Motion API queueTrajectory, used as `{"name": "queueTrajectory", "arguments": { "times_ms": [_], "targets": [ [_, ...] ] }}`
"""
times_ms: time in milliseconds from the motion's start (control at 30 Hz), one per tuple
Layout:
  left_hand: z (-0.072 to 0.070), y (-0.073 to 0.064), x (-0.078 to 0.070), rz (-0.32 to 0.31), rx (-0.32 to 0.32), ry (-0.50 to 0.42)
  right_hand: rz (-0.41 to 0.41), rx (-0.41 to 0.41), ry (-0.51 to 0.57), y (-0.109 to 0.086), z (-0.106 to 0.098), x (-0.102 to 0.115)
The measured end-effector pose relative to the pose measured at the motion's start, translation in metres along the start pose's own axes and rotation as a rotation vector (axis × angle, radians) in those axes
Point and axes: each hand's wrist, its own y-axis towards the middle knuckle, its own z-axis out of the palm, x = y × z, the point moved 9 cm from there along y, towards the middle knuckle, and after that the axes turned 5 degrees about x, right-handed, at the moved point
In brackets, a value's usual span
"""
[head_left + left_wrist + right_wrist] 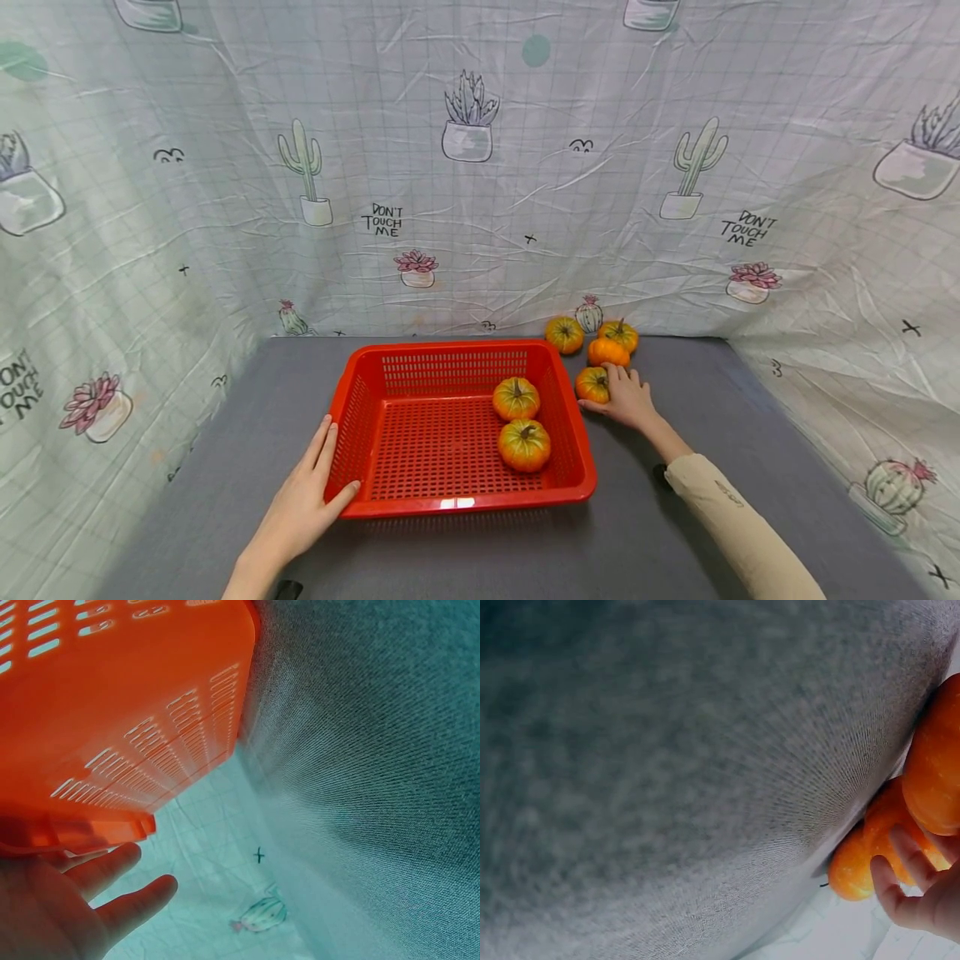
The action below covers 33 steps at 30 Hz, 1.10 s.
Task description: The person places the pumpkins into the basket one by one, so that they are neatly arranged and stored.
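A red plastic basket (465, 504) with slotted sides stands on the grey table; two small orange-green pumpkins (524, 445) sit inside it at the right. My left hand (296, 504) rests against its near left corner, fingers straight along the outside and thumb at the front rim. In the left wrist view, fingers (112, 874) reach past the rim. Right of the basket, my right hand (626, 400) holds a small pumpkin (591, 385) between thumb and fingers, low at the table. The right wrist view shows this pumpkin (937, 761) at its edge, thumb hidden.
Behind the right hand, an orange pumpkin (608, 352) and two greener ones, a left one (563, 334) and a right one (619, 333), sit close together near the back edge. A printed cloth (480, 250) hangs behind the table and along both sides.
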Motion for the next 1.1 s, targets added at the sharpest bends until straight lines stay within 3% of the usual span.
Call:
{"name": "queueTrajectory", "arguments": {
  "times_ms": [400,1100],
  "targets": [
    [0.002,0.001,0.002,-0.011,0.004,0.004,-0.115,-0.083,-0.031,-0.007,-0.013,0.005],
    [0.002,0.001,0.002,-0.009,0.004,-0.005,-0.174,-0.118,-0.047,-0.017,-0.016,0.011]
  ]
}}
